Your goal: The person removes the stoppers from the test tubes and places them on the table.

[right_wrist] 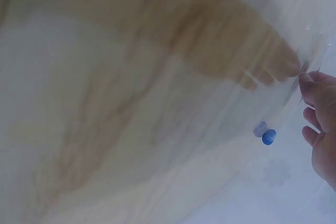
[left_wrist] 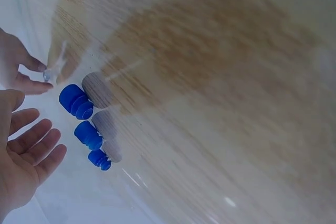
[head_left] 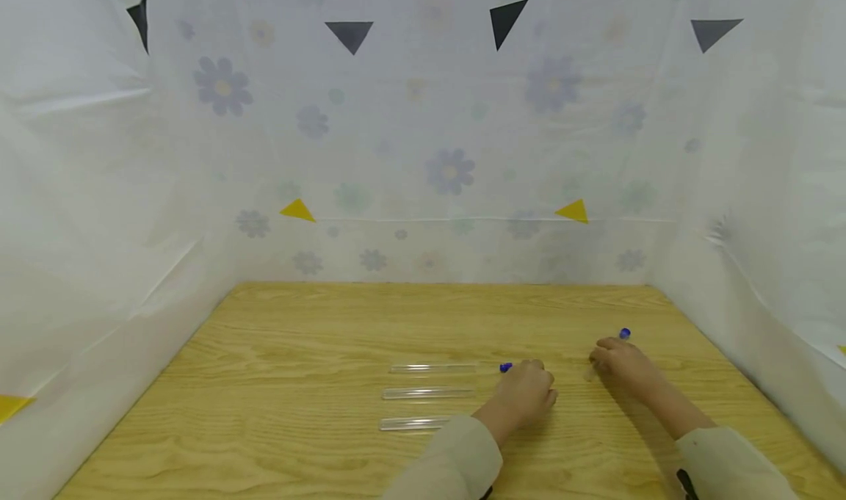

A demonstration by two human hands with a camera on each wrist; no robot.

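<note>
My right hand (head_left: pixel 624 368) pinches a clear glass tube (head_left: pixel 590 372) between thumb and fingertips, low over the table's right part. A blue stopper (right_wrist: pixel 269 137) shows just past that hand; I cannot tell if it sits in the tube or apart. My left hand (left_wrist: pixel 29 156) has its fingers loosely extended and holds nothing, near a row of ribbed blue stoppers, namely a large one (left_wrist: pixel 76 101), a middle one (left_wrist: pixel 88 135) and a small one (left_wrist: pixel 100 159). From the head, only one blue stopper (head_left: pixel 505 367) shows beside the left hand.
Left of the left hand, three clear glass tubes lie parallel: a far tube (head_left: pixel 432 368), a middle tube (head_left: pixel 428 393) and a near tube (head_left: pixel 413 424), partly hidden by the left sleeve (head_left: pixel 456 463). The wooden table (head_left: pixel 264 382) has white sheeting on its back and sides.
</note>
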